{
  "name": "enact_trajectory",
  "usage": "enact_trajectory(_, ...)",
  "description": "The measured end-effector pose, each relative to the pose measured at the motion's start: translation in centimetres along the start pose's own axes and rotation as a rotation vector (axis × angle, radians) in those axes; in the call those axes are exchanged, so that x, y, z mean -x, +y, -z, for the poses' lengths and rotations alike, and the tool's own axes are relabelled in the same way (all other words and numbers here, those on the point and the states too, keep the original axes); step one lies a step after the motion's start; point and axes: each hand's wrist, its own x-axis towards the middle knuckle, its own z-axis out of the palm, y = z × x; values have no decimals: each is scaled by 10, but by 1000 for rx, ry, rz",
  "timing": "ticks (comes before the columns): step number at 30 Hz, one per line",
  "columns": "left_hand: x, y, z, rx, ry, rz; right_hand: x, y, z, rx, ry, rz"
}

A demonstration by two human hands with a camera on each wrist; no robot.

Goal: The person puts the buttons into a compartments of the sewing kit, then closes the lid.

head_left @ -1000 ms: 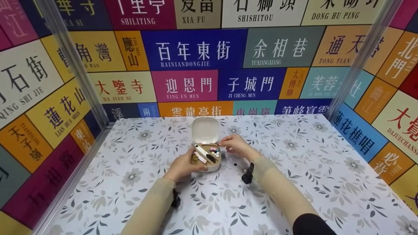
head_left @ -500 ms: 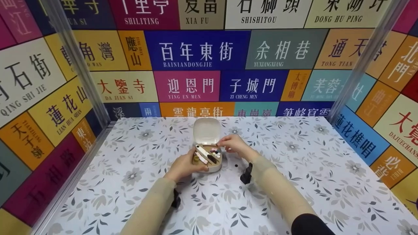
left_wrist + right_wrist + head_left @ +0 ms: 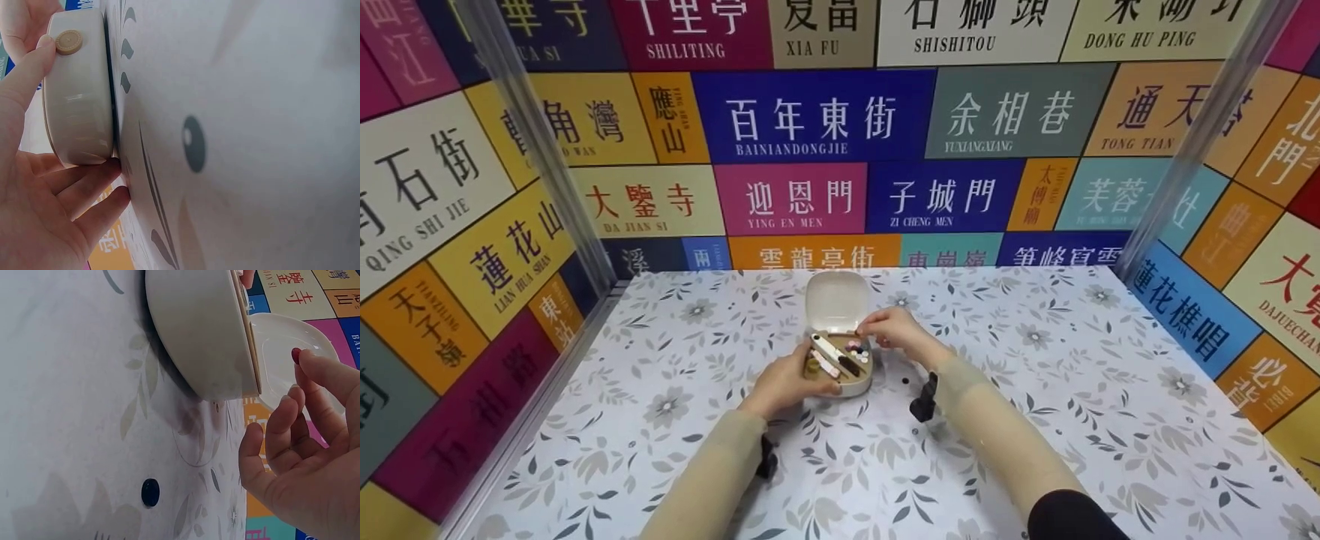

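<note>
A cream sewing kit box [image 3: 853, 388] stands on the table with its lid [image 3: 838, 301] raised. My left hand [image 3: 786, 381] grips its left side, the thumb near the round tan catch [image 3: 69, 42] and the fingers curled under the far side in the left wrist view. Inside lie a slim white tool with a dark end [image 3: 834, 352] and, to the right, several small coloured buttons [image 3: 859, 351]. Over the box's back right corner, my right hand [image 3: 896, 330] pinches a small dark red button [image 3: 296, 355] between thumb and forefinger; it is too small to make out in the head view.
A small dark round button [image 3: 150, 493] lies on the table right of the box. The floral tablecloth [image 3: 675, 457] spreads all around. Upright panels with coloured lettering [image 3: 810, 116] close in the back and both sides.
My right hand has shifted slightly left, towards the back of the box. My left hand keeps its grip on the box. The head view has shifted a little.
</note>
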Motion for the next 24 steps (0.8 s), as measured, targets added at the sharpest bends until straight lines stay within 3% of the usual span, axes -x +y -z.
enact_trajectory(9, -1, -1, 1, -30, 4, -45, -1, -2, -2, -44, -27, 39)
enact_trajectory(24, -1, -2, 0, -16, -9, -10, -7, -2, -10, 74, 11, 27)
